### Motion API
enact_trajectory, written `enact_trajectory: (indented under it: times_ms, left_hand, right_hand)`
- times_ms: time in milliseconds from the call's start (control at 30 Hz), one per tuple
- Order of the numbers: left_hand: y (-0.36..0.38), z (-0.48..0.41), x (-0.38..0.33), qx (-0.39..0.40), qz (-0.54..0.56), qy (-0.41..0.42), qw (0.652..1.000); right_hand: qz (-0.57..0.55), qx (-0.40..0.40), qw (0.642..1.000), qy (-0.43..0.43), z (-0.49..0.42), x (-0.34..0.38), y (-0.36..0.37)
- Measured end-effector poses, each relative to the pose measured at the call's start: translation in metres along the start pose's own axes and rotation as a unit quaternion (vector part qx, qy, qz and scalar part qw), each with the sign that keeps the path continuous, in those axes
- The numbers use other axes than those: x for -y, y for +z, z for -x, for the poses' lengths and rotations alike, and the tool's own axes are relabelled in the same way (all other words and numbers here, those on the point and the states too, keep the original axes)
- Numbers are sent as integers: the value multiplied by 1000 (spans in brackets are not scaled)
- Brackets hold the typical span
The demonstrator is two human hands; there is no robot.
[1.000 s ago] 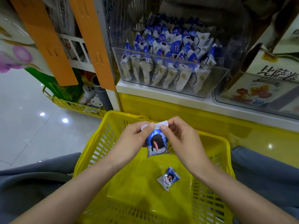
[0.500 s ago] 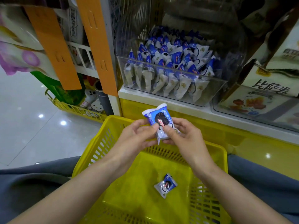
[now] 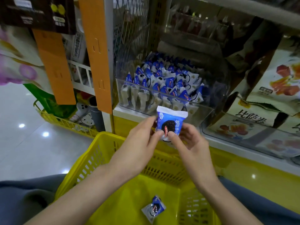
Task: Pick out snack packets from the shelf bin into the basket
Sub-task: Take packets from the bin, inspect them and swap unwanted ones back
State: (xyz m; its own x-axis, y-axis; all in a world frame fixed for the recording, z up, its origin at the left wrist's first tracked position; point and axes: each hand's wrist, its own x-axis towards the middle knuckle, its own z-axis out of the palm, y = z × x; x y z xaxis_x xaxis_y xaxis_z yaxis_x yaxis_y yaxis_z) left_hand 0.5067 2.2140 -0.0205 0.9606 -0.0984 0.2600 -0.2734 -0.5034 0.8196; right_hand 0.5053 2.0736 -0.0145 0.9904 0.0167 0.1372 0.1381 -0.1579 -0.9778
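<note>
A blue and white snack packet (image 3: pixel 170 120) with a dark cookie picture stands upright between both hands, above the far rim of the yellow basket (image 3: pixel 90 156). My left hand (image 3: pixel 138 146) pinches its left edge and my right hand (image 3: pixel 191 148) pinches its lower right side. A second packet (image 3: pixel 154 208) lies on the basket floor. Behind, a clear shelf bin (image 3: pixel 206 111) holds several more blue and white packets (image 3: pixel 162 83).
An orange shelf post (image 3: pixel 95 54) stands left of the bin. Larger snack bags (image 3: pixel 267 111) fill a clear bin on the right. A second yellow basket (image 3: pixel 65 122) with small goods sits on the glossy floor at left. My grey-trousered knees flank the basket.
Both hands have lifted the packet from inside the basket up toward the bin and turned it so its printed face points at me. The view has tilted upward.
</note>
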Motion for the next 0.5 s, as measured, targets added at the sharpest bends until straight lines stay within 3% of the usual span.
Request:
enact_trajectory:
  times_ms: [133,233,367,500]
  left_hand:
    - [-18,-34,-27,10,-71,109,991]
    - [-25,-68,-41,30,-179,189,965]
    - [-15,-103,-47,74,-310,278,906]
    - [-5,-117,-41,200,-347,252,881]
  right_hand:
    - [46,-79,989,-119,-17,33,-23]
    - [154,-133,963,-178,-47,58,-40]
    - [328,-142,915,-189,-91,82,-54]
    - [461,-98,868,-158,-114,89,-58]
